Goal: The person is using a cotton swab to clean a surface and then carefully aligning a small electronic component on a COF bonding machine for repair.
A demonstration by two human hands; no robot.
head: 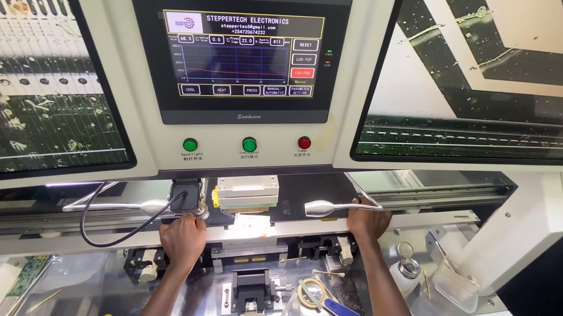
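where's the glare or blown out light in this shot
Head view: the lit patch under the press head between left hand and right hand is blown out white; the metal bed shows soft glare; the touchscreen stays sharp.

A person's left hand (182, 237) and right hand (367, 221) press on the horizontal rail (288, 227) of a white bonding machine, beneath its touchscreen (239, 55), two green buttons (190, 145) and one red button (304, 143). A blue-handled magnifier (329, 304) lies on the metal counter (203, 303).
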